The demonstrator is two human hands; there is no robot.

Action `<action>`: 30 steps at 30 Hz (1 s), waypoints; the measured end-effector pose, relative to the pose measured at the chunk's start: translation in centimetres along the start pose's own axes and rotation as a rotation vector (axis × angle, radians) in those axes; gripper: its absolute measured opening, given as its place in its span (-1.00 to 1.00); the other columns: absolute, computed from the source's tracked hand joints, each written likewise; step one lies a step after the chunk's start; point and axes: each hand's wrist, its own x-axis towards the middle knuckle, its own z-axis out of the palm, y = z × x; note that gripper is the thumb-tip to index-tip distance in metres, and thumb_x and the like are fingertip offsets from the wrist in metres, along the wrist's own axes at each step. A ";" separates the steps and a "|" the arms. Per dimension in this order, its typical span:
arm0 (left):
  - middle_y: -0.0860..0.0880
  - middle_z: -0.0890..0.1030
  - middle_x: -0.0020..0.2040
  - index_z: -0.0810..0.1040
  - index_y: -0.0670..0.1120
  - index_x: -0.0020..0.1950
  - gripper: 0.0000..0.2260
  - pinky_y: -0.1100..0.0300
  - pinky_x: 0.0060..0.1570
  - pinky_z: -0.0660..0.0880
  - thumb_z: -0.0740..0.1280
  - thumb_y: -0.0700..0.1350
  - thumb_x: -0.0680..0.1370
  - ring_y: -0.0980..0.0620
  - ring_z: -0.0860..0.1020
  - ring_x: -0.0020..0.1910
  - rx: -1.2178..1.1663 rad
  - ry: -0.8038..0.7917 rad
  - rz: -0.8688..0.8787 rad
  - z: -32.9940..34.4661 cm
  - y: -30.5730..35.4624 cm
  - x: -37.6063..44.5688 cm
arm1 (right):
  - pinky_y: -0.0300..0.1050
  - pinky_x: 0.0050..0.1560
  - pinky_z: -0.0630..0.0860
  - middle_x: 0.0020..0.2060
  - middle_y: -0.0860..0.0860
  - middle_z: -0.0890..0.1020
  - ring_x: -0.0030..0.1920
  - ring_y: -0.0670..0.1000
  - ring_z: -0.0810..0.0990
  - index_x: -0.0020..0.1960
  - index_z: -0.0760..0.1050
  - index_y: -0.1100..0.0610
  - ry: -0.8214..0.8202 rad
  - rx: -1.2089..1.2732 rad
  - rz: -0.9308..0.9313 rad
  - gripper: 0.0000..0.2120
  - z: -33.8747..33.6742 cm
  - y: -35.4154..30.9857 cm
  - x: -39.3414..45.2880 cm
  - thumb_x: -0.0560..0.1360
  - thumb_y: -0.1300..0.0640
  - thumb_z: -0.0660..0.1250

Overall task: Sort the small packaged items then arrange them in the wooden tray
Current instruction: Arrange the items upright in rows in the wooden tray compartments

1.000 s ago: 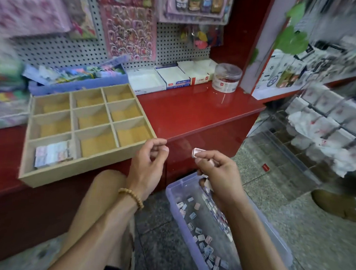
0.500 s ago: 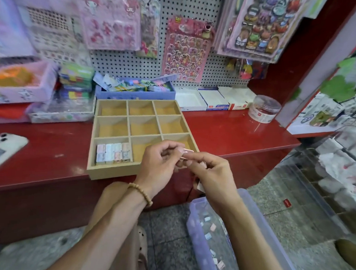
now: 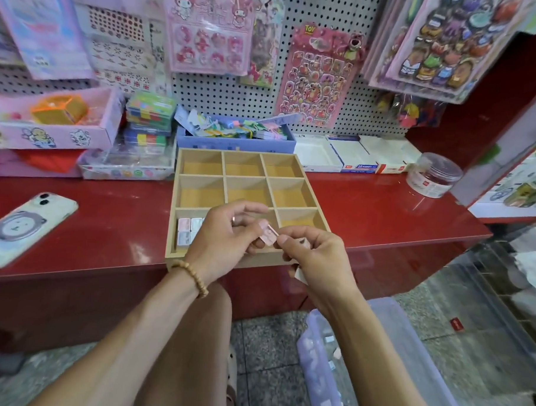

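**Head view: both hands meet on a pink packet above the wooden tray**

Head camera looks down at a person working at a red counter (image 3: 383,214). The left hand (image 3: 228,235) and right hand (image 3: 313,251) come together over the near edge of the wooden tray (image 3: 172,198), each pinching the same small pink packaged item (image 3: 269,236) between thumb and fingertips. The packet is a little square, pale pink with a darker printed patch, held tilted. Another white piece pokes out beneath the right palm; what it is I cannot tell.

The tray has nine compartments in three rows. Only the near-left one holds anything: a few pink and grey-white packets (image 3: 188,230) laid side by side, partly hidden by the left hand.

Behind the tray a sticker sheet (image 3: 318,79) on the pegboard reads "TOY" at its top. A flat box (image 3: 359,159) right of the tray carries blue print too small to read.

A phone (image 3: 23,226) lies face down well left of the tray, near the counter's front edge. A clear round tub (image 3: 433,179) stands far right of it. Below the tray, on the floor, a lilac plastic bin (image 3: 408,347) holds more packets. Bare red counter runs on both sides of the tray.
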 end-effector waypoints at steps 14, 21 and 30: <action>0.12 0.58 -0.07 0.62 0.08 -0.07 -0.72 0.31 -0.23 0.47 0.59 -0.16 0.32 0.14 0.57 -0.26 0.692 0.077 0.068 -6.8 -1.4 2.9 | -0.26 -0.47 0.38 -0.32 0.07 0.60 -0.39 -0.10 0.47 -0.06 0.59 0.24 0.073 0.202 0.149 -0.94 0.6 0.4 2.1 0.56 0.30 0.35; 0.08 0.53 -0.07 0.63 0.01 0.18 -0.62 0.10 0.04 0.52 0.55 0.00 0.38 0.05 0.52 -0.08 1.022 0.027 0.097 -7.8 -4.0 4.8 | -0.27 -0.52 0.37 -0.28 0.11 0.60 -0.38 -0.08 0.46 -0.08 0.60 0.25 0.184 0.218 0.179 -0.94 -2.3 1.1 2.1 0.56 0.28 0.36; 0.14 0.61 -0.16 0.63 -0.01 0.16 -0.67 0.13 -0.01 0.54 0.53 -0.02 0.41 0.10 0.55 -0.15 0.995 0.023 0.115 -6.6 -4.6 6.1 | -0.26 -0.52 0.37 -0.29 0.10 0.63 -0.38 -0.08 0.47 -0.05 0.61 0.25 0.205 0.234 0.195 -0.92 -2.5 1.3 2.2 0.57 0.28 0.34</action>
